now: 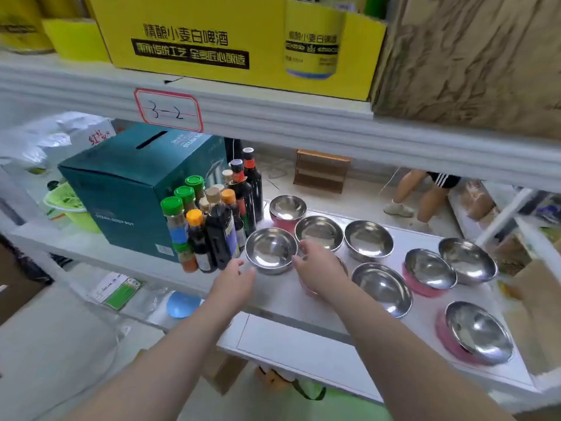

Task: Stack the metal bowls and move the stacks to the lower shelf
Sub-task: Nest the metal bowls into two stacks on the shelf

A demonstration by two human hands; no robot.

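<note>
Steel bowl (271, 250) sits on the white shelf (282, 294) beside the sauce bottles (209, 220); the left hand (235, 279) and right hand (318, 265) flank its rim, fingers spread, gripping nothing. Other bowls (425, 268) stand nearby, unstacked.

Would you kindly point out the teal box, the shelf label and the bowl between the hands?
Teal box (121, 205): head view, front face.
Shelf label (168, 110): head view, white centre.
Bowl (270, 249): head view, inner bottom.
</note>
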